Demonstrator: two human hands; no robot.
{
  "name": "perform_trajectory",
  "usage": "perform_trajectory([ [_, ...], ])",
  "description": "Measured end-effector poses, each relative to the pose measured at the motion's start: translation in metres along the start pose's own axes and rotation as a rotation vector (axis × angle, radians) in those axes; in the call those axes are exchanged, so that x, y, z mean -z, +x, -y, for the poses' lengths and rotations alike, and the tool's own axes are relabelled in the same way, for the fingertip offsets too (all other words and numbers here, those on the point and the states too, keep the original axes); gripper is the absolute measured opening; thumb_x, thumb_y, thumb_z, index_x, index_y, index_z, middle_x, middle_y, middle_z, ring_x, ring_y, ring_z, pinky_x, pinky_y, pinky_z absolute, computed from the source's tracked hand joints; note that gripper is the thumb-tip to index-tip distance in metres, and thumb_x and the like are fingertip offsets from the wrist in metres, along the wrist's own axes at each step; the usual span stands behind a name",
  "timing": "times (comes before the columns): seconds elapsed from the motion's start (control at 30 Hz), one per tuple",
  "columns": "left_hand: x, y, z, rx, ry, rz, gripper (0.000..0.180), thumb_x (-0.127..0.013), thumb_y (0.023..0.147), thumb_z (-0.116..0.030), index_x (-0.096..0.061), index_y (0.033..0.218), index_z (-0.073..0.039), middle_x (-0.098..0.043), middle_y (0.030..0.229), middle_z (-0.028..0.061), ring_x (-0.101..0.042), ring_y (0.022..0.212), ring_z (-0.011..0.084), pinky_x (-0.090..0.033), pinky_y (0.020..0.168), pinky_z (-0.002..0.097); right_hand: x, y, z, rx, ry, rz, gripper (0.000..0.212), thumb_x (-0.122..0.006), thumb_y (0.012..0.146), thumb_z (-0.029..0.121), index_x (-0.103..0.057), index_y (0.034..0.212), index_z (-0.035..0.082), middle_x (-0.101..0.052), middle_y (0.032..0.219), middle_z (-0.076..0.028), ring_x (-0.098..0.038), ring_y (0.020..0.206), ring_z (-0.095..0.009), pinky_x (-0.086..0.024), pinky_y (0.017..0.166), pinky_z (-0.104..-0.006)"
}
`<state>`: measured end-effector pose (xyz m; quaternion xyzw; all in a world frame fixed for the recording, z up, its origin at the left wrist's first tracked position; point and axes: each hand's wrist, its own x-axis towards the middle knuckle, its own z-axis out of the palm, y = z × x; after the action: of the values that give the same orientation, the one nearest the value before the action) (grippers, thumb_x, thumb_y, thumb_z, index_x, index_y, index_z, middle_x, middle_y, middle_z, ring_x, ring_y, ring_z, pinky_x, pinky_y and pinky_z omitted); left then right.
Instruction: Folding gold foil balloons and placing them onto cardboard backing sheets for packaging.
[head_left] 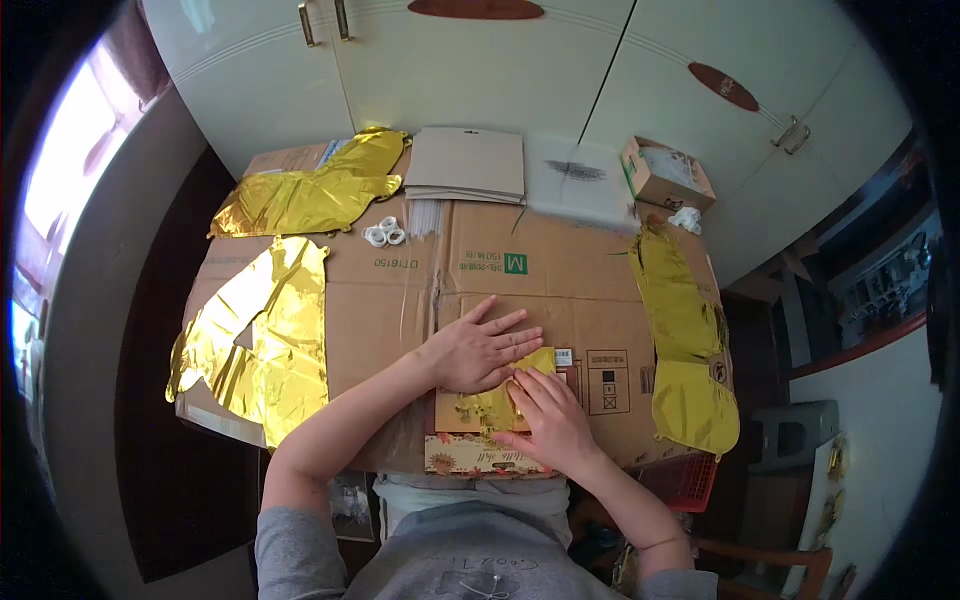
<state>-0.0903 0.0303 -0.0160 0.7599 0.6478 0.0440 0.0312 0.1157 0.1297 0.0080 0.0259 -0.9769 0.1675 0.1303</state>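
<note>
My left hand [480, 352] lies flat with fingers spread over the upper part of a shiny gold foil sheet [470, 408]. Pressed to the same foil's right side is my right hand [553, 418], its fingers stretched out and its thumb apart toward the near edge. Much of the foil is hidden under both hands. It rests on a flat orange-yellow piece, whose kind I cannot make out. Just nearer to me, a cream printed card or box [480, 455] with leaf patterns sits at the table's front edge.
Flattened brown cardboard [380, 290] covers the table. Flat gold foil balloons lie at the left [295, 330], far left [310, 195] and right [690, 350]. White tape rolls [385, 232], stacked grey boards [465, 165], a small open carton [670, 175] and crumpled tissue [686, 219] stand farther back.
</note>
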Motion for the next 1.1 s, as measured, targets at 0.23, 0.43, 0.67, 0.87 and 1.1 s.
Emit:
perform_trajectory([
  [0.23,0.0,-0.002,0.003,-0.018,-0.047,-0.009,0.06,-0.032,0.098,-0.04,-0.027,0.154,-0.017,-0.026,0.16,0.0009,-0.017,0.149,0.0267,-0.004,0.121,0.0538,-0.01,0.005,0.005,-0.079,0.023,-0.074,0.051,-0.077,0.077,0.041,-0.065,0.111,0.004,-0.059,0.119,-0.01,-0.053,0.115,-0.029,-0.04,0.101,-0.0446],
  [0.43,-0.006,-0.001,0.007,-0.027,-0.076,-0.038,0.058,-0.03,0.099,-0.039,-0.031,0.153,-0.018,-0.028,0.159,-0.0004,-0.018,0.149,0.0254,-0.004,0.121,0.0532,-0.013,0.013,0.0,-0.127,0.004,-0.073,0.038,-0.076,0.078,0.038,-0.068,0.101,0.009,-0.06,0.109,-0.004,-0.054,0.108,-0.026,-0.042,0.093,-0.0428],
  [0.67,-0.005,0.0,0.007,-0.014,-0.092,-0.053,0.057,-0.029,0.099,-0.038,-0.034,0.152,-0.018,-0.031,0.158,-0.0016,-0.02,0.149,0.0237,-0.007,0.121,0.0536,-0.004,0.019,0.005,-0.06,-0.03,-0.076,0.043,-0.079,0.073,0.039,-0.07,0.103,0.011,-0.061,0.115,-0.006,-0.054,0.108,-0.027,-0.041,0.094,-0.0434],
  [0.87,-0.007,-0.001,0.006,-0.021,-0.088,-0.078,0.056,-0.029,0.099,-0.037,-0.035,0.151,-0.019,-0.031,0.158,-0.0023,-0.021,0.149,0.0236,-0.008,0.12,0.0537,-0.013,0.013,0.0,-0.11,0.017,-0.045,0.038,-0.078,0.074,0.038,-0.072,0.101,0.012,-0.061,0.116,-0.006,-0.054,0.109,-0.027,-0.041,0.094,-0.0438],
  [1.1,-0.008,0.0,0.008,-0.022,-0.093,-0.074,0.057,-0.029,0.1,-0.041,-0.035,0.151,-0.019,-0.032,0.158,-0.0024,-0.02,0.149,0.0234,-0.008,0.12,0.0539,-0.016,0.022,-0.009,-0.127,0.06,-0.139,0.023,-0.074,0.079,0.026,-0.071,0.097,0.012,-0.066,0.103,-0.001,-0.058,0.099,-0.021,-0.045,0.085,-0.0394],
])
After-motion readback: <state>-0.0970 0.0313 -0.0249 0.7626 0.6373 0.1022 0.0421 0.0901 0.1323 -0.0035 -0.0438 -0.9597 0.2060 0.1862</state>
